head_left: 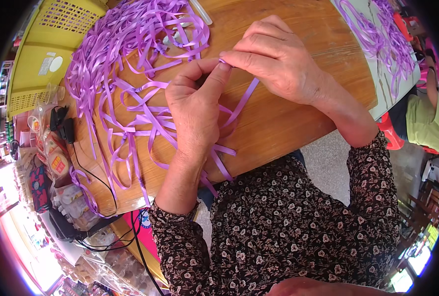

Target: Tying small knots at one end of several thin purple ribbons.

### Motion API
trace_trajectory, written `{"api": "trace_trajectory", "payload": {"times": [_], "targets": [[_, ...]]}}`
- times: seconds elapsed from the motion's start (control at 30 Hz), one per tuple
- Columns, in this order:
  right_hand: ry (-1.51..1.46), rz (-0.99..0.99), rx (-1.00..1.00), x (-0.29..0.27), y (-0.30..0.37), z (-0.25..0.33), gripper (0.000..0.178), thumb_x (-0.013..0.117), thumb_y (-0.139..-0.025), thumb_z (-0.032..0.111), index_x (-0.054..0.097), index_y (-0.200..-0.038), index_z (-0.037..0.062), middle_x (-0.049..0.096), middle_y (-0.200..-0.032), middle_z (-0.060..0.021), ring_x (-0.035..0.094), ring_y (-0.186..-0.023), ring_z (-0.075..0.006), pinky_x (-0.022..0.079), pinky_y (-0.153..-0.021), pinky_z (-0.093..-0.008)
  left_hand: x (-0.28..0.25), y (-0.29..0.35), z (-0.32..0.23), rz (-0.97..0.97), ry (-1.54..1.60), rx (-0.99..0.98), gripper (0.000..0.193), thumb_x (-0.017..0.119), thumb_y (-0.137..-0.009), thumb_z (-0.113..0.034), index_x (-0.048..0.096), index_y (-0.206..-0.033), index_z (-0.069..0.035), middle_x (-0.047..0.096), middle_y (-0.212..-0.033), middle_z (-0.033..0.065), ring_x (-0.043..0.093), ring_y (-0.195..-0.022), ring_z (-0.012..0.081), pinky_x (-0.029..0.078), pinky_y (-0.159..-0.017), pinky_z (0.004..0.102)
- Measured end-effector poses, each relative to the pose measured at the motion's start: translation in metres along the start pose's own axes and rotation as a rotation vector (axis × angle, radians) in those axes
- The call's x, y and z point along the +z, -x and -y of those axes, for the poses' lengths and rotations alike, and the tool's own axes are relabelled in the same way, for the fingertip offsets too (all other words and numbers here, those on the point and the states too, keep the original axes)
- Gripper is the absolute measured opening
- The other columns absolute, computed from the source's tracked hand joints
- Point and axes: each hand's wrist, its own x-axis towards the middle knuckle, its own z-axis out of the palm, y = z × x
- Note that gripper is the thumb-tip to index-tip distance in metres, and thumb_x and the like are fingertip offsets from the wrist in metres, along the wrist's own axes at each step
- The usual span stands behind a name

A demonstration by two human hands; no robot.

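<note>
My left hand (195,101) and my right hand (281,61) meet fingertip to fingertip above the wooden table. Between them they pinch a purple ribbon (244,101); a small darker purple bit of it shows at the fingertips. One length hangs down from there behind my left hand. To the left, a big tangled heap of purple ribbons (106,47) covers the table's far left. More loose ribbons (145,116) spread out beside my left wrist, several with small knots. Some ends stick out past that wrist near the table's edge.
A yellow perforated basket (39,54) stands at the far left. Black cables (101,182) and plastic bags (71,202) lie by the left edge. On a white surface (382,84) at the right is another ribbon pile (392,44). Another person (426,116) sits beyond it.
</note>
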Motion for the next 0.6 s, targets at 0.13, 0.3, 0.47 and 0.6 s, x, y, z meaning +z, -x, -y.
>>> {"api": "trace_trajectory", "payload": {"times": [0.13, 0.3, 0.47, 0.6], "targets": [[-0.009, -0.042, -0.124, 0.003, 0.001, -0.008, 0.035, 0.064, -0.061, 0.009, 0.066, -0.095, 0.0002, 0.059, -0.080, -0.0049, 0.056, -0.074, -0.0212, 0.043, -0.065, -0.0332, -0.001, 0.000, -0.002, -0.011, -0.009, -0.009, 0.012, 0.065, -0.082, -0.006, 0.065, -0.089, 0.004, 0.060, -0.075, -0.0013, 0.049, -0.065, 0.0027, 0.038, -0.057, 0.0159], [-0.018, -0.061, -0.211, 0.000, -0.002, -0.009, 0.029, 0.064, -0.067, 0.011, 0.066, -0.094, 0.0000, 0.061, -0.082, -0.0066, 0.057, -0.073, -0.0211, 0.044, -0.065, -0.0325, -0.002, -0.001, -0.002, -0.011, 0.064, -0.037, 0.012, 0.066, -0.082, -0.005, 0.066, -0.089, 0.004, 0.062, -0.077, 0.0007, 0.051, -0.068, 0.0036, 0.040, -0.059, 0.0162], [-0.011, -0.068, -0.238, -0.001, -0.005, -0.009, 0.029, 0.064, -0.067, 0.013, 0.066, -0.094, -0.0004, 0.062, -0.082, -0.0071, 0.057, -0.072, -0.0214, 0.045, -0.065, -0.0322, -0.003, 0.000, -0.003, 0.010, 0.045, -0.034, 0.013, 0.065, -0.082, -0.005, 0.066, -0.091, 0.004, 0.062, -0.077, 0.0006, 0.051, -0.067, 0.0031, 0.039, -0.058, 0.0162], [0.017, -0.051, -0.263, -0.005, -0.004, -0.009, 0.031, 0.062, -0.067, 0.014, 0.065, -0.095, 0.0031, 0.061, -0.083, -0.0035, 0.058, -0.078, -0.0199, 0.049, -0.071, -0.0320, -0.010, -0.003, -0.004, 0.095, 0.066, -0.105, 0.013, 0.066, -0.081, -0.005, 0.066, -0.092, 0.003, 0.060, -0.074, -0.0020, 0.047, -0.064, 0.0022, 0.035, -0.055, 0.0161]]}}
